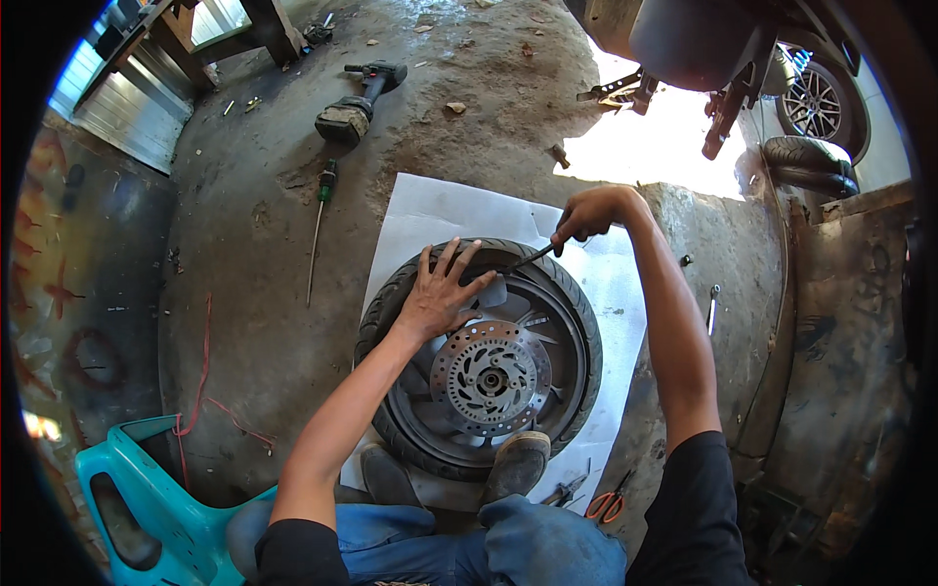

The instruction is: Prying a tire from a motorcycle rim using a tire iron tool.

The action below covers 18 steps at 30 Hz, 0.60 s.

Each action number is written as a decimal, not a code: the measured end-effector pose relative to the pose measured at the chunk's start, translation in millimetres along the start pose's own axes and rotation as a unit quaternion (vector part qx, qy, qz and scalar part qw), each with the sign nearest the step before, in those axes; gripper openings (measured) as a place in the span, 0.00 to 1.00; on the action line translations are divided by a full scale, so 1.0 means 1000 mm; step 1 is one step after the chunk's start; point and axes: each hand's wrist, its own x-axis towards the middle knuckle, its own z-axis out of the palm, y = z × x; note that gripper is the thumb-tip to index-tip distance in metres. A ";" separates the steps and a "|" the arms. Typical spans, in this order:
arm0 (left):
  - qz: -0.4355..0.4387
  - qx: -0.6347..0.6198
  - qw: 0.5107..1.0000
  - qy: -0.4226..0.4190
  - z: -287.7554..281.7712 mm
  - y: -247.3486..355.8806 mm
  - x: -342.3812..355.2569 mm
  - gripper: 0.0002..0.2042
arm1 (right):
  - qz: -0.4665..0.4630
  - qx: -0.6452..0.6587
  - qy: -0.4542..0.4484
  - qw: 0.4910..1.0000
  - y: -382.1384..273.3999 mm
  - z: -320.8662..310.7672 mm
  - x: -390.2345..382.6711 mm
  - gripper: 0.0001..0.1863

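Note:
A motorcycle wheel lies flat on a white sheet (620,327), with its black tyre (578,322) around a dark rim and a drilled brake disc (457,379) facing up. My left hand (440,293) rests with fingers spread on the tyre's upper left and the rim edge. Above and to the right, my right hand (596,213) is closed round the end of a dark tyre lever (531,259). The lever's far end meets the tyre bead beside my left fingertips. A small grey flat piece (494,291) sits at the rim there. My shoes (518,464) touch the wheel's near side.
A cordless impact wrench (363,103) and a green-handled screwdriver (322,195) lie to the far left. Pliers (565,490), orange-handled scissors (608,503) and a wrench (712,311) are at right. A teal stool (147,488) stands near left; loose tyres (809,164) sit far right.

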 end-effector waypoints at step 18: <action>-0.026 -0.064 0.985 0.160 0.023 0.005 0.004 0.18 | -0.088 0.272 0.240 0.928 0.094 0.118 0.022 0.30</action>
